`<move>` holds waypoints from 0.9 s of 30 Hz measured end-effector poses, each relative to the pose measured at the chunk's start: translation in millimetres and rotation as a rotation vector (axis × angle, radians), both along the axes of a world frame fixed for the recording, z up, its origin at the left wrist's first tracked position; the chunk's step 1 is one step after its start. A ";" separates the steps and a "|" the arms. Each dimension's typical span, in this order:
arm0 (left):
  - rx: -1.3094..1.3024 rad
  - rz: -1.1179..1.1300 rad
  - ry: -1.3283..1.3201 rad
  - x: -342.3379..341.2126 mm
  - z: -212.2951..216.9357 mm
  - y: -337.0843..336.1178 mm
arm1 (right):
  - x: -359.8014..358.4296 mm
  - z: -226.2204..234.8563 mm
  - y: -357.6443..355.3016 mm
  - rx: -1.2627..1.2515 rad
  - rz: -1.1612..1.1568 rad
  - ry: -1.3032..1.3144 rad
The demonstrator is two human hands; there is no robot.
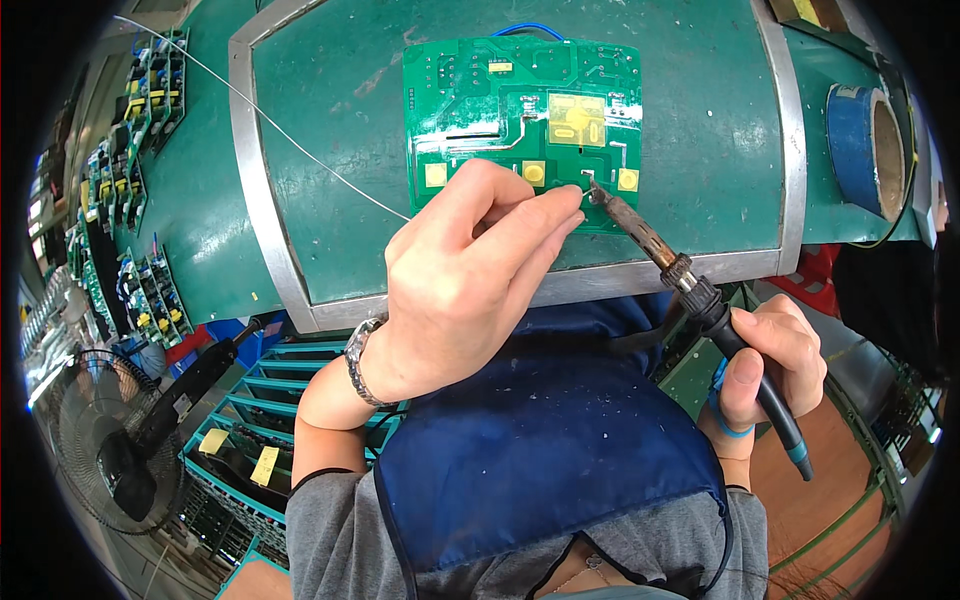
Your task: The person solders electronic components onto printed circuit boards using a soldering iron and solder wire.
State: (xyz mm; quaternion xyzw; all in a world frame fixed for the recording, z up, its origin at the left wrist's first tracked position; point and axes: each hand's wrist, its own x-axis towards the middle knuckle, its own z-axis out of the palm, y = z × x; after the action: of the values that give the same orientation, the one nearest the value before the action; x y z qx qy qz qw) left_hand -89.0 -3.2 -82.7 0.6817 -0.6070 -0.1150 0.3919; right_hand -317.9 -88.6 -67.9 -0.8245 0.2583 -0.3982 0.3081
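A green circuit board (470,100) lies on the green bench top, with yellow squares of tape and bright solder tracks on its upper face. My right hand (780,360) is wrapped round the black handle of a soldering iron (650,240). The iron's tip meets the lower right part of the board. Close beside that tip, my left hand (480,260) pinches a thin solder wire (290,137). The wire runs from behind my fingers up to the far left. My left hand covers the board's lower left edge.
A metal frame (270,200) borders the work surface. At the right stands a blue roll of tape (865,150). More populated circuit boards (155,90) stand in rows at the left. Below them are a black fan (110,450) and a teal rack (240,410) holding boards.
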 end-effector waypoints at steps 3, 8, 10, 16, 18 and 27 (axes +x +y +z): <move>0.019 -0.007 0.024 -0.7 1.7 1.4 | -3.0 2.2 -1.4 0.001 0.009 0.002; 0.047 -0.049 0.047 2.4 0.8 7.2 | -5.8 3.3 4.7 0.000 0.001 -0.002; 0.037 -0.086 -0.055 4.8 3.7 8.5 | -6.0 6.5 6.3 -0.004 0.002 -0.004; 0.012 0.005 0.008 5.1 12.4 4.3 | 2.6 3.7 1.5 -0.101 0.114 -0.044; 0.033 0.028 0.011 5.7 15.7 2.8 | 1.3 8.0 1.1 -0.152 0.132 -0.007; -0.014 -0.005 0.001 2.8 11.3 -9.1 | -5.3 3.0 2.7 -0.036 -0.158 0.008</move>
State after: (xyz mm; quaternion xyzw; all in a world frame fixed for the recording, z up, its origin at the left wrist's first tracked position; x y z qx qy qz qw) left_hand -86.2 -12.3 -71.4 0.6772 -0.6093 -0.1121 0.3969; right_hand -323.3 -85.8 -64.9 -0.8086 0.3166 -0.4225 0.2598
